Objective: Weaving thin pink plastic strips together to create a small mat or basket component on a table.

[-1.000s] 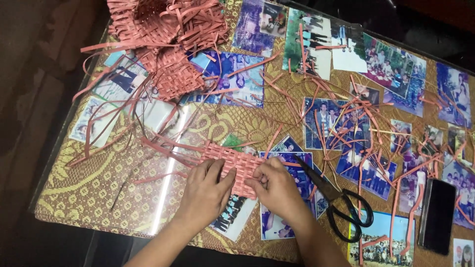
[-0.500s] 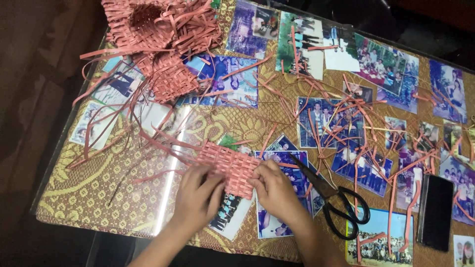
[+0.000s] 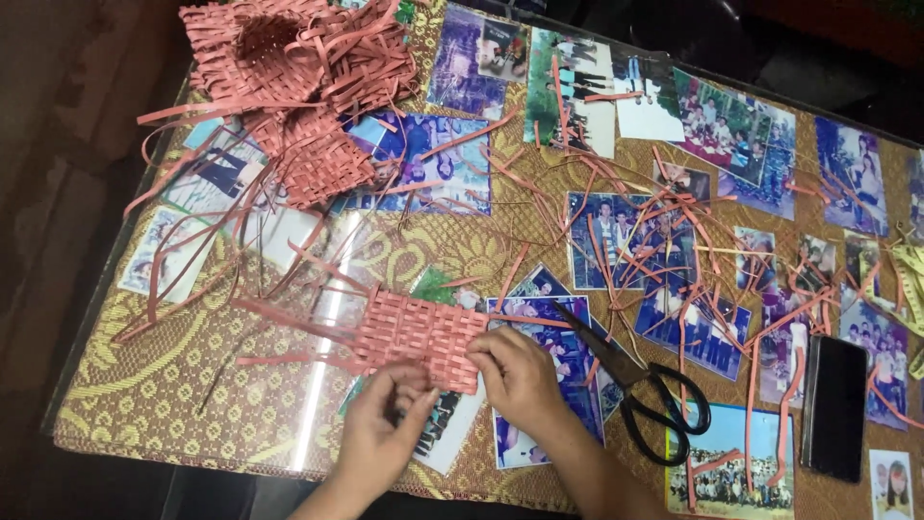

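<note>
Pile: woven pink baskets (image 3: 289,67) and loose strips sit at the table's far left corner.
Left hand (image 3: 385,433): fingers curl at the near edge of the woven pink mat (image 3: 419,332), possibly pinching a strip (hard to see).
Mat: lies flat at front centre; light, flexible, easily unravelled; best held by its woven edges; long axis left-right, loose strips trailing left.
Right hand (image 3: 520,376): pinches the mat's right edge.
Scissors (image 3: 640,395): just right, untouched.
</note>
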